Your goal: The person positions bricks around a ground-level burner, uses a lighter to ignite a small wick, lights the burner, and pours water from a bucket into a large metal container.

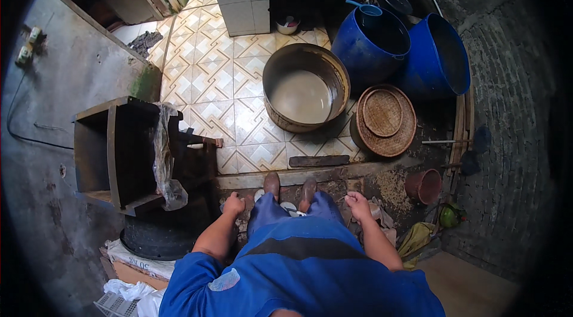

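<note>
My left hand (233, 203) hangs beside my left leg with its fingers curled in and nothing showing in them. On the other side, my right hand (358, 205) hangs by my right leg, also with curled fingers and no object visible. Neither hand touches anything that I can make out. Ahead of my feet, a wide round metal vat (280, 119) stands on the tiles with cloudy greyish liquid (303, 97) inside. Right of it, a round woven tray (400, 126) bears a smaller woven basket (382, 113).
Two blue plastic barrels (364, 48) (427, 57) stand at the far right; a blue dipper (371, 10) sits on the nearer one. A raised sill (250, 181) and a wood plank (319, 161) lie before my feet. A dark wooden box frame (112, 156) stands left.
</note>
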